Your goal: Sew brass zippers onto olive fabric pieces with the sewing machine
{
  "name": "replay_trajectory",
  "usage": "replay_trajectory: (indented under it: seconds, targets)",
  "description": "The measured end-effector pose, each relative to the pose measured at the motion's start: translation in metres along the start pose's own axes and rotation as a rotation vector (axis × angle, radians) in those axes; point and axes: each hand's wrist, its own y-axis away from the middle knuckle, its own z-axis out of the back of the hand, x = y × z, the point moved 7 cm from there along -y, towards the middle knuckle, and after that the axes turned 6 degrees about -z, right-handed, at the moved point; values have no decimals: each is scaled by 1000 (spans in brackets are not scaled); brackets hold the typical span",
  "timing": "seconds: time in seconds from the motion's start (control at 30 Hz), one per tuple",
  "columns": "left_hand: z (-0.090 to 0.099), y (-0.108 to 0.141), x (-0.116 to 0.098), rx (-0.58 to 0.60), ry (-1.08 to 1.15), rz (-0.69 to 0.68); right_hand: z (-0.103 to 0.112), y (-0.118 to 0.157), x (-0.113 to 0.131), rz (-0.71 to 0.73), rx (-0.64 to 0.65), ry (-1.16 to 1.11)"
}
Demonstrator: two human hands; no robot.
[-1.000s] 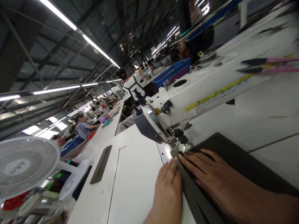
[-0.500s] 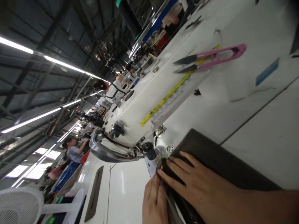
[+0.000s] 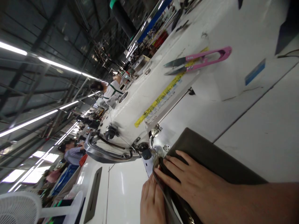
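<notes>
Since the earlier frame your head has rolled a little further, so the pink-handled steel thread snips (image 3: 205,57) sit more to the left on the white sewing table (image 3: 252,130). Your hands stay nearly in the same place. Your open right hand (image 3: 184,174) lies flat on the dark brown sheet material (image 3: 207,149), with the fingers spread toward its folded edge. Your left hand (image 3: 152,203) stands against the fold from the other side, its fingers bent, but I cannot tell if they really pinch it. The material lies on the table, just in front of the white sewing machine head (image 3: 130,124), and its fold almost touches the round black knob (image 3: 147,154). The step in hand seems to be placing this edge at the machine, and the next move appears to call for keeping the fold steady. The needle and presser foot are hidden behind the knob and your fingers. The lower part of the material is cut off by the frame, and I cannot make out whether it is leather or cloth.
</notes>
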Motion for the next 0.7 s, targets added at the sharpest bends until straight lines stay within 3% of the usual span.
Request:
replay_trajectory:
  seconds: [0.23, 0.5, 0.6, 0.7]
  targets:
    - [6, -15, -14, 48, 56, 69, 1, 11, 0, 16, -85, 92]
    - [8, -15, -25, -74, 230, 282, 9, 20, 2, 266, 2, 209]
    - [10, -14, -27, -99, 225, 374, 5, 23, -1, 304, 36, 214]
    - [7, -14, -30, -102, 188, 379, 3, 24, 0, 335, 57, 236]
